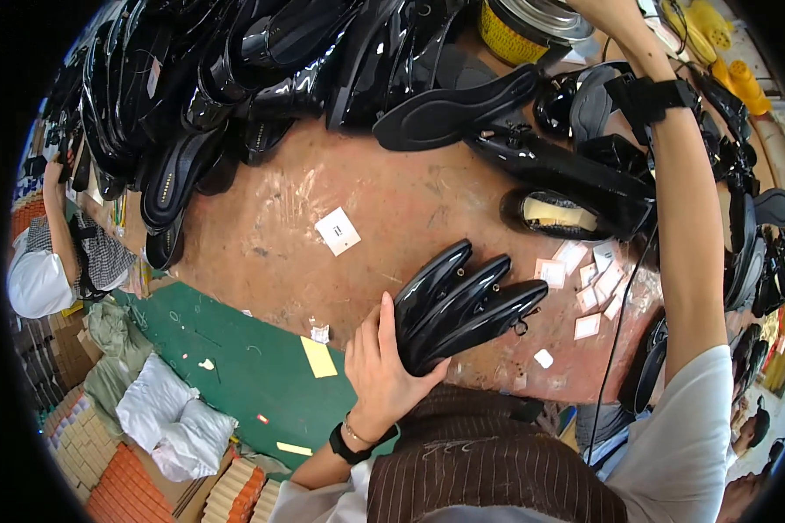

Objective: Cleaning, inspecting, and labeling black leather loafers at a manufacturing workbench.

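My left hand (379, 366) grips a bunch of glossy black shoe uppers (471, 305) near the table's front edge, its fingers along one side and thumb under the other. Three rounded strips fan out from it, with small metal rings on them. My right arm reaches far forward, and my right hand (604, 10) is at the top edge beside a yellow tin (519, 35) with a metal rim. Its fingers are cut off by the picture's edge. A black insole-shaped sole (453, 109) and a black shoe with a pale insole (558, 213) lie below the tin.
A large heap of shiny black shoes (279, 52) covers the table's far left. A white tag (337, 231) lies mid-table, and several paper labels (597, 283) are scattered at right. A black cable (624, 349) crosses there. Another person (48, 270) works at far left.
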The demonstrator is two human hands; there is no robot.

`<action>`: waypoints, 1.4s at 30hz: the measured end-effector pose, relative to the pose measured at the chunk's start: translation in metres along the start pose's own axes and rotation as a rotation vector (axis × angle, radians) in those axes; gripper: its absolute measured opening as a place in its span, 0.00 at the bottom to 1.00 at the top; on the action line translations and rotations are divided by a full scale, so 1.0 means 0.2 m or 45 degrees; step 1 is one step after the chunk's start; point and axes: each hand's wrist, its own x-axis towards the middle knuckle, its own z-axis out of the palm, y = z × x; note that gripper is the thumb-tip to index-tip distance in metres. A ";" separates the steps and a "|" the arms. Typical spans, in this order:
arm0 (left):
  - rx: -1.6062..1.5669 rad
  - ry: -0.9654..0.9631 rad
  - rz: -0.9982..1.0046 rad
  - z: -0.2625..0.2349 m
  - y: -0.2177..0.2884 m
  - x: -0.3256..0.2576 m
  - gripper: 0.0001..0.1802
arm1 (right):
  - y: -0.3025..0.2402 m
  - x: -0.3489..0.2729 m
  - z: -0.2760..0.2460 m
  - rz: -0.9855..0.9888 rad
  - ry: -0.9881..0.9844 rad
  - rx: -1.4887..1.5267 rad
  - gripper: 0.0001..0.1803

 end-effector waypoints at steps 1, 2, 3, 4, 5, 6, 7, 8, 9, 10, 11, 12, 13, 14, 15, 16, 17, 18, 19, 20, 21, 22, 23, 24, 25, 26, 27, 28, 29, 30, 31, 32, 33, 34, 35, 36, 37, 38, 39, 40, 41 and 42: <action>-0.006 0.014 -0.006 0.01 0.01 -0.01 0.64 | 0.02 -0.01 0.01 0.017 0.002 -0.003 0.15; -0.011 0.030 0.003 0.03 0.01 0.00 0.64 | 0.08 0.00 0.03 0.039 -0.002 -0.090 0.15; -0.018 0.014 -0.012 0.04 0.01 -0.02 0.64 | 0.09 -0.01 0.03 0.055 -0.008 -0.166 0.15; -0.011 0.010 0.011 0.04 0.02 -0.01 0.64 | 0.11 0.00 -0.02 -0.021 0.001 -0.188 0.15; -0.094 0.005 0.024 0.03 0.01 -0.02 0.66 | 0.08 -0.01 -0.05 0.027 0.044 -0.121 0.15; -0.182 -0.001 0.051 0.02 0.00 -0.02 0.68 | 0.05 -0.02 -0.13 0.079 0.093 -0.065 0.15; -0.312 -0.169 0.007 -0.03 0.00 -0.01 0.71 | 0.07 -0.05 -0.21 -0.113 0.265 -0.004 0.15; -0.307 -0.168 -0.017 -0.06 -0.04 -0.02 0.71 | -0.09 -0.11 -0.29 0.021 0.220 0.226 0.15; -0.766 -0.276 -0.119 -0.07 -0.09 -0.03 0.68 | -0.33 -0.25 -0.40 0.156 0.164 0.444 0.16; -1.200 -0.373 -0.223 -0.11 -0.13 -0.03 0.66 | -0.52 -0.43 -0.46 -0.201 0.348 0.352 0.17; -1.356 -0.439 -0.014 -0.10 -0.22 -0.03 0.54 | -0.71 -0.59 -0.65 0.330 -0.032 0.734 0.19; -1.392 -0.552 -0.001 -0.13 -0.23 0.00 0.50 | -0.83 -0.78 -0.65 0.331 -0.032 0.744 0.19; -1.407 -0.498 -0.064 -0.13 -0.29 -0.04 0.47 | -0.95 -0.99 -0.50 0.057 -0.057 0.575 0.20; -1.439 -0.468 -0.098 -0.11 -0.35 -0.07 0.45 | -1.02 -1.15 -0.36 -0.203 -0.063 0.368 0.23; -1.444 -0.488 -0.083 -0.08 -0.34 -0.05 0.45 | -1.05 -1.27 -0.28 -0.049 -0.113 0.353 0.24; -1.343 -0.421 -0.039 -0.04 -0.33 -0.04 0.44 | -1.07 -1.38 -0.21 0.111 -0.162 0.339 0.26; -1.244 -0.365 0.020 -0.01 -0.31 -0.03 0.43 | -1.10 -1.44 -0.16 0.274 -0.181 0.342 0.27; -1.238 -0.381 0.023 0.03 -0.35 -0.05 0.43 | -1.16 -1.48 -0.07 0.425 -0.210 0.372 0.28; -1.207 -0.356 -0.095 0.07 -0.41 -0.09 0.43 | -1.27 -1.54 -0.04 0.310 -0.212 0.356 0.28; -1.177 -0.337 -0.197 0.09 -0.41 -0.09 0.44 | -1.39 -1.63 -0.07 0.201 -0.205 0.326 0.27; -1.320 -0.347 -0.119 0.01 -0.28 -0.03 0.47 | -1.49 -1.74 -0.08 0.071 -0.301 0.441 0.24; -1.448 -0.313 -0.108 0.05 -0.30 -0.04 0.53 | -1.57 -1.80 -0.09 -0.082 -0.386 0.557 0.22; -1.541 -0.363 -0.085 0.07 -0.31 -0.01 0.56 | -1.55 -1.82 -0.10 0.007 -0.426 0.802 0.25; -1.625 -0.406 -0.075 0.07 -0.32 -0.02 0.59 | -1.46 -1.80 -0.12 0.049 -0.479 0.926 0.24; -1.477 -0.372 -0.146 0.03 -0.31 -0.04 0.63 | -1.36 -1.70 -0.15 0.059 -0.287 0.819 0.25; -1.416 -0.356 -0.231 0.00 -0.34 -0.09 0.64 | -1.28 -1.59 -0.12 0.063 -0.111 0.726 0.26; -1.441 -0.337 -0.203 -0.02 -0.33 -0.10 0.64 | -1.25 -1.53 -0.07 0.063 -0.114 0.737 0.26; -1.483 -0.346 -0.167 -0.01 -0.31 -0.07 0.64 | -1.19 -1.48 -0.03 0.132 -0.135 0.690 0.25; -1.499 -0.320 -0.183 0.02 -0.30 -0.06 0.65 | -1.18 -1.47 -0.01 0.196 -0.145 0.649 0.24; -1.493 -0.311 -0.181 0.02 -0.31 -0.07 0.65 | -1.29 -1.58 0.01 -0.019 -0.309 0.552 0.24; -1.686 -0.343 -0.314 0.03 -0.31 -0.06 0.66 | -1.43 -1.69 -0.02 -0.156 -0.309 0.581 0.22; -1.873 -0.424 -0.459 0.05 -0.31 -0.05 0.67 | -1.53 -1.81 0.01 -0.223 -0.272 0.672 0.21; -1.964 -0.542 -0.183 0.05 -0.34 -0.02 0.68 | -1.56 -1.84 -0.04 -0.188 -0.421 0.946 0.21; -1.927 -0.584 -0.152 0.04 -0.34 -0.04 0.68 | -1.54 -1.85 -0.10 -0.150 -0.573 1.216 0.20; -1.749 -0.518 -0.190 0.02 -0.31 -0.03 0.67 | -1.43 -1.81 -0.16 -0.129 -0.374 1.023 0.21; -1.568 -0.469 -0.247 0.01 -0.30 -0.07 0.67 | -1.34 -1.80 -0.20 -0.084 -0.191 0.837 0.22; -1.623 -0.407 -0.241 0.02 -0.33 -0.09 0.65 | -1.28 -1.80 -0.17 -0.066 -0.201 0.855 0.22; -1.640 -0.399 -0.197 0.01 -0.35 -0.11 0.63 | -1.21 -1.79 -0.14 0.099 -0.095 0.726 0.24; -1.568 -0.382 -0.176 0.02 -0.33 -0.10 0.62 | -1.12 -1.77 -0.11 0.267 0.026 0.570 0.26; -1.495 -0.362 -0.155 0.01 -0.30 -0.10 0.62 | -1.06 -1.78 -0.10 0.431 0.147 0.413 0.28; -1.503 -0.372 -0.132 0.02 -0.28 -0.08 0.62 | -1.16 -1.85 -0.12 0.353 -0.014 0.306 0.29; -1.487 -0.365 -0.176 0.05 -0.27 -0.06 0.62 | -1.26 -1.90 -0.15 0.298 -0.321 0.386 0.31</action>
